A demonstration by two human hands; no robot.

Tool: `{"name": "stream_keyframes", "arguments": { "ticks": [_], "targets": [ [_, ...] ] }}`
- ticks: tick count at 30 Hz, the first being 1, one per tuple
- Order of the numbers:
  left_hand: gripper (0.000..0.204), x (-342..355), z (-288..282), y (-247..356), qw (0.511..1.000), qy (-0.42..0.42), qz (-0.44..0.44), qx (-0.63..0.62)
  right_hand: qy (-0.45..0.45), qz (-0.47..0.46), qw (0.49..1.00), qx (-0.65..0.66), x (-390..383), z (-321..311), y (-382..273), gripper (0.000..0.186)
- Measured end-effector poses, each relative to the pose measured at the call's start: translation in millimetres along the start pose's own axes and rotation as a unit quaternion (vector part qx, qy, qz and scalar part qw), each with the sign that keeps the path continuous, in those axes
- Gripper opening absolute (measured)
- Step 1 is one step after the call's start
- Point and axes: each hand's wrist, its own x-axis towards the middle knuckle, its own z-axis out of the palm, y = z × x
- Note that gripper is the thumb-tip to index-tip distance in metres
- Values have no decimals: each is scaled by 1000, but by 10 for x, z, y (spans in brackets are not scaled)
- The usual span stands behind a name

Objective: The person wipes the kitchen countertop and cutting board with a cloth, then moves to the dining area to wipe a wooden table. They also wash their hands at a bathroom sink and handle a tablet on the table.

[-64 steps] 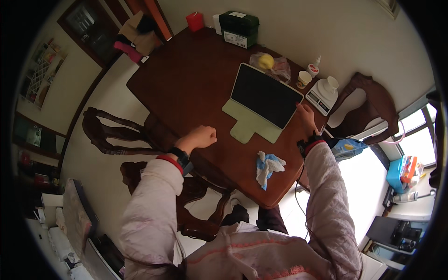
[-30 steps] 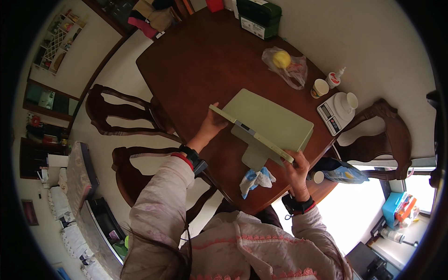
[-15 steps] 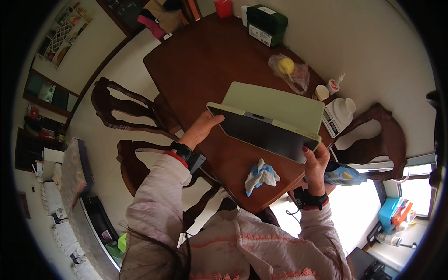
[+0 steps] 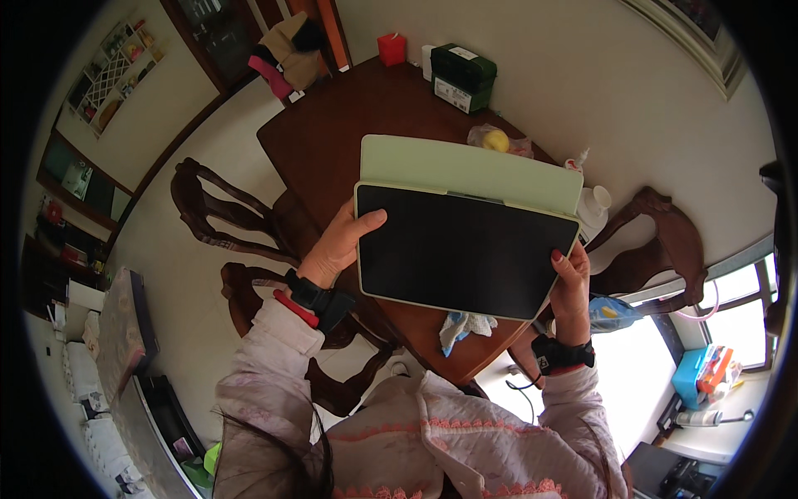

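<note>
Between my two hands I hold a tablet [image 4: 465, 254] in a pale green folding case, its dark screen facing me. The case's cover [image 4: 470, 166] spreads open beyond the tablet's far edge. My left hand [image 4: 342, 241] grips the left edge, thumb over the front. On the right edge, my right hand [image 4: 570, 279] does the same, with its thumb on the border. The fingers behind the tablet are hidden. A crumpled blue and white cloth [image 4: 465, 329] lies on the table below, partly covered by the tablet.
Beneath is a dark wooden table [image 4: 316, 125]. Along its far side stand a green box [image 4: 463, 79], a red box [image 4: 391, 49], a yellow fruit in a plastic bag [image 4: 496, 140] and a white bottle [image 4: 575, 160]. Wooden chairs [image 4: 199, 200] flank the table.
The tablet has tilted up, so its screen now faces me more fully. Its lower edge now overlaps the cloth. Both hands keep their hold on the sides.
</note>
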Motion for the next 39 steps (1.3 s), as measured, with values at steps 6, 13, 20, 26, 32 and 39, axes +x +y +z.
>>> {"name": "stream_keyframes", "arguments": {
  "ticks": [6,13,20,26,32,39],
  "targets": [
    [51,-190,167,21,998,21,0,-54,10,27,1000,9,-74,98,-111,52],
    [48,-336,195,59,988,69,-103,-91,94,147,985,-4,-138,85,21,33],
    [46,-386,260,49,995,90,-50,0,88,84,992,-44,-164,136,22,24],
    [43,-441,333,96,984,124,55,114,36,-58,961,-269,-134,-20,-146,25],
    [44,-440,312,289,907,152,197,340,2,-117,977,-180,-84,15,-200,29],
    [51,-493,200,322,995,-8,61,78,18,-101,988,-113,138,300,-432,30]
  ]
}}
